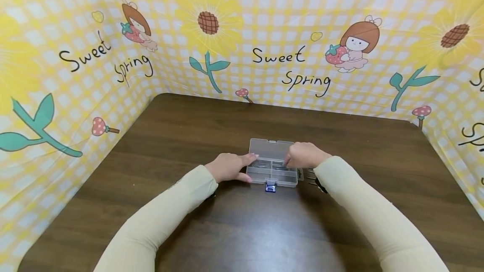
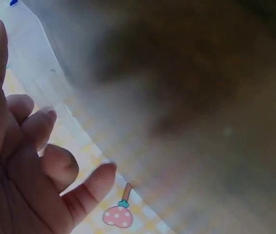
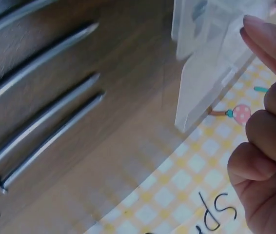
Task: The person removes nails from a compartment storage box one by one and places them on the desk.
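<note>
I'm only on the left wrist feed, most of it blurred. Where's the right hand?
Observer: Head view puts the right hand at the clear divided box, fingertips over its rear right compartment.
Operator: Lid open or closed? Can't tell from here.
Observer: Open. The lid is swung back on the far side, away from the person.
Operator: Anything out on the right?
Observer: Yes, several nails lie roughly side by side on the table, just right of the box; the right wrist view shows them best.
</note>
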The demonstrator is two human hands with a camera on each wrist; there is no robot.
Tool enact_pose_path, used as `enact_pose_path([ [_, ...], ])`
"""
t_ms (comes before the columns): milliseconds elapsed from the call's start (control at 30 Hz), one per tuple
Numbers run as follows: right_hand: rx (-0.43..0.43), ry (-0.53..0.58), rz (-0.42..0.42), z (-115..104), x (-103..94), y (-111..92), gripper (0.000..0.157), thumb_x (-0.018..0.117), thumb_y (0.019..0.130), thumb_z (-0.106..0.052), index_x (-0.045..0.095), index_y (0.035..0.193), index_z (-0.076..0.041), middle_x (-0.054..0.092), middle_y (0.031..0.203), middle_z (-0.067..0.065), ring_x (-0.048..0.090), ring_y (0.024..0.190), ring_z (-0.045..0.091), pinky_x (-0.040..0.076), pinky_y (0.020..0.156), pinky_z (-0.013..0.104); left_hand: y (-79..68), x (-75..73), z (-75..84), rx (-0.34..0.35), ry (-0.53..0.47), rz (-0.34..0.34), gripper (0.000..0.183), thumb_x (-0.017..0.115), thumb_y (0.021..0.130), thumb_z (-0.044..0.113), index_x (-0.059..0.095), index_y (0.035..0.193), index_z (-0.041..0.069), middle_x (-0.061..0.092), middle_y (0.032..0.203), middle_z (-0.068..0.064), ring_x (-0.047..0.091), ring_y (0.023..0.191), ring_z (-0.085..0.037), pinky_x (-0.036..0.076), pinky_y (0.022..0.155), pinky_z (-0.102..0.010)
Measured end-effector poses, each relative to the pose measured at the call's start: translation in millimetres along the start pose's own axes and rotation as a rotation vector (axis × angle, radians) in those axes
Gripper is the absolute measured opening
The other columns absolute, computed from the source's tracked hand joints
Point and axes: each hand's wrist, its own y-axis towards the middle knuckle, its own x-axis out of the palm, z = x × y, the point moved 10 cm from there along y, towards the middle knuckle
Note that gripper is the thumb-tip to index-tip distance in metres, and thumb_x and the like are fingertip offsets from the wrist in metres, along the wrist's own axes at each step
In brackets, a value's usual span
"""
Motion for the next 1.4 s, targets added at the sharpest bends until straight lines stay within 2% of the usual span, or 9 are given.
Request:
enact_pose_path([
  [167, -0.071, -0.11, -0.008, -12.8, 7.1, 4.9, 0.016, 0.065, 0.087, -0.01, 0.079, 0.093, -0.015, 0.072, 0.093, -0.002, 0.065, 0.091, 0.021, 0.053, 0.074, 0.038, 1.2, 0.4, -0.7, -0.043, 0.067, -0.03, 0.076, 0.062, 0.083, 0.055, 0.042, 0.147, 0.018, 0.038, 0.15, 0.004, 0.061, 0.111, -0.02, 0.049, 0.063, -0.034],
  [300, -0.085, -0.155, -0.017, -17.0, 11.1, 5.3, 0.016, 0.066, 0.088, -0.012, 0.078, 0.097, -0.016, 0.073, 0.095, -0.003, 0.065, 0.092, 0.023, 0.053, 0.075, 0.038, 1.4, 1.4, -3.8, -0.093, 0.077, -0.05, 0.076, 0.061, 0.081, 0.057, 0.042, 0.147, 0.023, 0.036, 0.151, 0.006, 0.063, 0.107, -0.02, 0.045, 0.055, -0.033],
  [533, -0.054, -0.151, -0.037, -13.4, 13.9, 6.1, 0.017, 0.066, 0.088, -0.01, 0.078, 0.099, -0.014, 0.072, 0.097, -0.001, 0.065, 0.093, 0.021, 0.053, 0.075, 0.036, 2.6, 0.5, -4.2, -0.098, 0.07, -0.045, 0.076, 0.061, 0.083, 0.058, 0.04, 0.148, 0.024, 0.037, 0.151, 0.005, 0.061, 0.113, -0.021, 0.042, 0.052, -0.032],
  [733, -0.032, -0.125, -0.027, -8.6, 15.3, 8.6, 0.016, 0.067, 0.087, -0.008, 0.079, 0.096, -0.014, 0.072, 0.097, -0.001, 0.065, 0.094, 0.021, 0.053, 0.075, 0.036, 1.6, 2.1, -5.5, -0.098, 0.094, -0.043, 0.076, 0.06, 0.083, 0.058, 0.04, 0.148, 0.024, 0.037, 0.15, 0.007, 0.065, 0.103, -0.02, 0.039, 0.049, -0.03],
  [867, -0.029, -0.123, 0.009, -7.4, 14.9, 9.8, 0.012, 0.068, 0.086, -0.008, 0.076, 0.081, -0.015, 0.069, 0.083, -0.007, 0.06, 0.078, 0.014, 0.051, 0.068, 0.031, 2.6, 1.1, -5.9, -0.108, 0.083, -0.029, 0.081, 0.061, 0.081, 0.059, 0.038, 0.149, 0.023, 0.038, 0.149, 0.007, 0.065, 0.102, -0.022, 0.044, 0.054, -0.033],
  [1000, -0.047, -0.101, 0.023, -10.6, 15.3, 11.4, 0.035, 0.062, 0.084, -0.002, 0.049, 0.056, -0.017, 0.039, 0.059, -0.01, 0.035, 0.057, 0.008, 0.032, 0.052, 0.024, 2.3, 1.0, -5.2, -0.111, 0.079, -0.029, 0.082, 0.062, 0.08, 0.06, 0.038, 0.149, 0.022, 0.039, 0.149, 0.006, 0.066, 0.098, -0.024, 0.046, 0.058, -0.036],
  [1067, -0.044, -0.078, 0.015, -11.5, 16.0, 11.8, 0.042, 0.059, 0.084, 0.0, 0.035, 0.054, -0.018, 0.026, 0.058, -0.008, 0.026, 0.055, 0.009, 0.023, 0.051, 0.024, 2.1, 1.7, -4.9, -0.116, 0.102, -0.042, 0.082, 0.061, 0.08, 0.061, 0.038, 0.149, 0.023, 0.038, 0.15, 0.006, 0.067, 0.091, -0.023, 0.044, 0.055, -0.035],
  [1133, -0.04, -0.073, 0.007, -12.0, 16.8, 12.1, 0.045, 0.057, 0.085, 0.001, 0.031, 0.054, -0.019, 0.023, 0.057, -0.008, 0.024, 0.053, 0.008, 0.021, 0.05, 0.023, 2.0, 2.0, -5.1, -0.123, 0.126, -0.052, 0.082, 0.06, 0.08, 0.061, 0.037, 0.149, 0.023, 0.037, 0.15, 0.007, 0.068, 0.083, -0.022, 0.042, 0.051, -0.033],
  [1400, -0.05, -0.131, 0.021, -15.2, 14.9, 9.6, 0.037, 0.062, 0.087, -0.003, 0.046, 0.056, -0.016, 0.037, 0.059, -0.006, 0.032, 0.056, 0.01, 0.031, 0.053, 0.025, 3.6, 1.5, -5.3, -0.138, 0.158, -0.069, 0.082, 0.057, 0.081, 0.063, 0.036, 0.15, 0.024, 0.036, 0.151, 0.007, 0.068, 0.09, -0.022, 0.039, 0.049, -0.031],
])
